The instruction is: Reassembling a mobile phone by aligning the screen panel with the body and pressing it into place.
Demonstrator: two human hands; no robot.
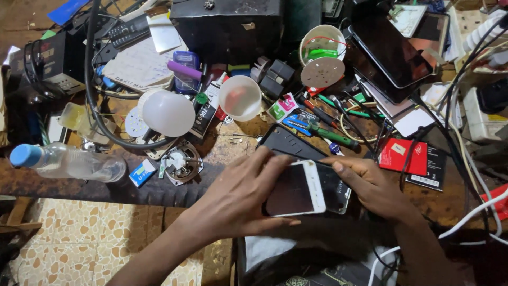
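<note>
Lower middle of the frame: both hands meet over a white phone point(296, 189) lying on a dark phone body point(333, 185) at the front edge of the bench point(222, 151).
Left hand point(241, 198): fingers spread flat, cupping the white phone's left side, thumb below it; the grip is on the phone.
Right hand point(370, 188): fingers curled, fingertip pressed on the phone's top right corner, pinching phone and dark body together.
Phone: screen dark, white frame, tilted slightly, touching the body beneath.
Packages, right of the hands: a red flat rectangular pack point(403, 155) with a pale square mark, touching a black flat pack point(435, 168) with a red stripe.
Small box, left of centre: blue and white point(142, 173), beside a round metal part point(182, 163).
Carton, centre: white with pink and green patches point(283, 107).
Label, upper centre: long black strip with pale print point(203, 114), beside a white bulb dome point(168, 113).
Bottle, left edge: clear plastic lying flat, blue cap point(69, 162).
Upper right: large dark tablet screen point(391, 50).
</note>
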